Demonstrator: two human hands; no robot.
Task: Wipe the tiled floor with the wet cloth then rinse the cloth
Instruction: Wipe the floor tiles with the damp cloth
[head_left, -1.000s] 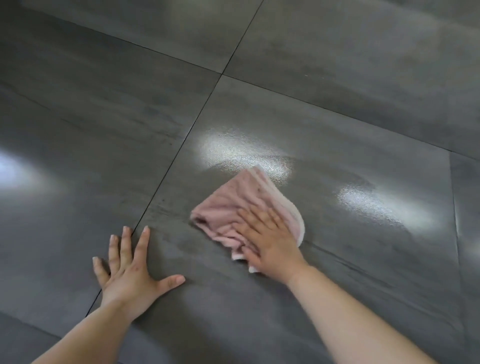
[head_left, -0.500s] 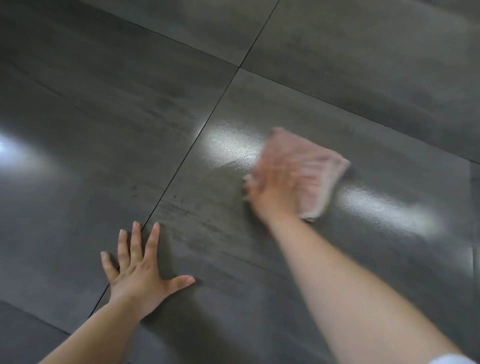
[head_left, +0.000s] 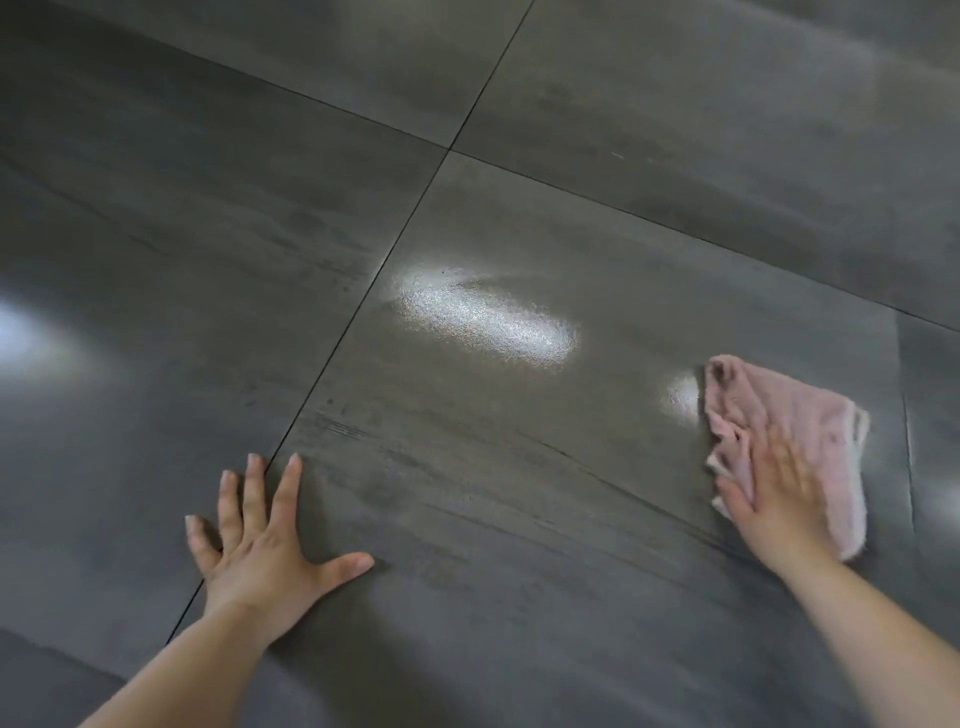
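Your right grip (head_left: 774, 499) lies flat on the pink cloth (head_left: 789, 405), fingers straight and close together, pressing rather than pinching; blur softens the fingertips. Your left grip (head_left: 260, 556) is spread wide, palm down on bare tile, fingers fanned across a grout line (head_left: 358, 312); it holds nothing and seems to prop your weight.

By size: the floor (head_left: 156, 208) fills the view, large dark grey tiles with thin dark joints; the centre tile (head_left: 597, 441) carries a wet sheen, faint streaks and a bright patch of glare (head_left: 488, 317); your bare forearms (head_left: 893, 649) enter from the bottom edge; the cloth, crumpled and folded over, sits at the right edge of that centre tile, just beside the next joint and well apart from your left grip.

I judge you are in the wiping step; rinsing is not yet begun, and no water, bucket or sink is in view. The next move calls for even downward pressure and a sweep over tile that looks dry; the patch under your left grip would need that grip shifted first. No brand, label or writing shows on cloth or tiles.
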